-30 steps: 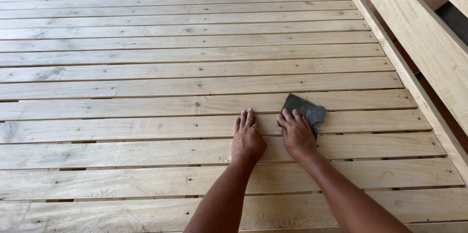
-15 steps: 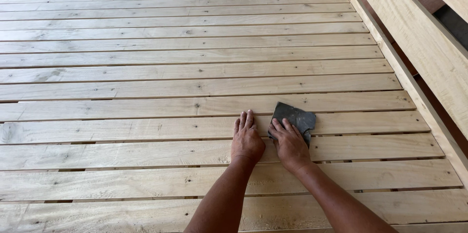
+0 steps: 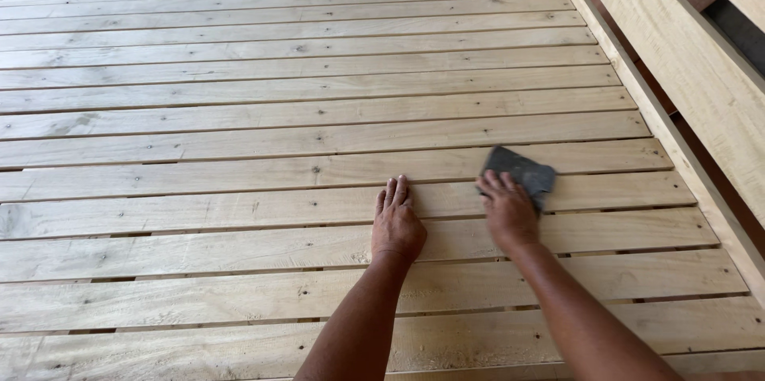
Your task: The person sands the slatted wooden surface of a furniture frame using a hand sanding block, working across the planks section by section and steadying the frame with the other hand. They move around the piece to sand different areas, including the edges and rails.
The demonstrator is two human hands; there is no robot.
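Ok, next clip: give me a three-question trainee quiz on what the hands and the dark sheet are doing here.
1. True or false: the left hand lies flat on a wooden slat, holding nothing.
2. What does the right hand press on? A) a hammer B) a dark abrasive sheet C) a paintbrush
3. Which side of the slatted surface does the raised wooden rail run along?

Key: 1 true; 2 B; 3 the right side.
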